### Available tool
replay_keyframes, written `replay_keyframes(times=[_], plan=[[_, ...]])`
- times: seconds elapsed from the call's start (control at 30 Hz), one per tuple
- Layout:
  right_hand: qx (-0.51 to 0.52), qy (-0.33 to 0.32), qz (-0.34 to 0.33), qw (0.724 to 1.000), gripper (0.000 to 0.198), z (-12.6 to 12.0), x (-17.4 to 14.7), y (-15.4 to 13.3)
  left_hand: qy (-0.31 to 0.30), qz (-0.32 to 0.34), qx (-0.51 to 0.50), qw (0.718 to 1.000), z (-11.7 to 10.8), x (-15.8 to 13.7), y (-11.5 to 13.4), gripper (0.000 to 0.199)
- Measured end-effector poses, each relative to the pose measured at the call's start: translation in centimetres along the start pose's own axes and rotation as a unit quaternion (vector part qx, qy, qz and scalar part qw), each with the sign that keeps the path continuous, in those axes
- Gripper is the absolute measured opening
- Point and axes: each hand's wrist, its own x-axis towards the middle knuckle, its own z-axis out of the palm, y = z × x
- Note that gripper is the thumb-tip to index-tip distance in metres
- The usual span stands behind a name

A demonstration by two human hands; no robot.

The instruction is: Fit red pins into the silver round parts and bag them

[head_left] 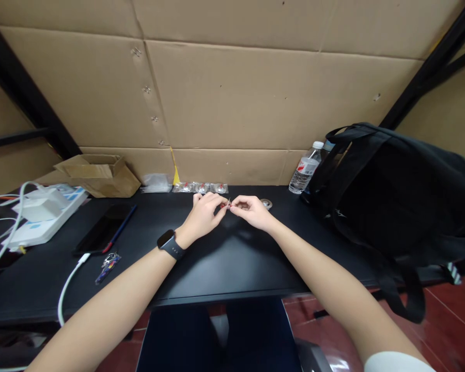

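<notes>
Forearms foremost; left hand grip pinched on small red item; right hand grip narrow, contents unclear.

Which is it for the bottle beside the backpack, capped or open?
Capped: the bottle has a white cap on its neck.

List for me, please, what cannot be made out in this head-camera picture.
In the head view:
Small red item: partly covered by the left hand, too small to identify.
Round object: partly hidden behind the right hand.
Black backpack: cut off by the right edge.
</notes>
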Motion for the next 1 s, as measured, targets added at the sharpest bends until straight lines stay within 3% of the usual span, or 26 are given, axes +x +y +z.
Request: replay_keyframes(times=[0.23,0.5,0.77,0.87,1.0], plan=[[-0.144,-0.013,-0.068,0.987,0.008,-0.7,-0.3,-0.6,0.007,-0.022,-0.033,0.999,-0.4,0.1,0.1,0.024],[-0.156,-0.011,-0.065,0.985,0.008,-1.0,-0.2,-0.7,-0.121,0.038,-0.014,0.992,0.7,-0.4,-0.8,0.024],[-0.278,-0.092,-0.058,0.954,0.006,-2.2,-0.4,-0.3,-0.051,-0.047,0.057,0.996,-1.1,0.0,-6.1,0.020],[-0.315,-0.104,-0.043,0.943,0.007,-3.6,-0.3,-0.4,-0.085,-0.052,0.081,0.992,-1.5,-0.2,-8.1,0.011],[-0.366,-0.064,-0.009,0.928,0.010,-6.6,-0.2,0.3,-0.126,-0.045,0.080,0.988,-1.0,-0.5,-8.8,0.013]])
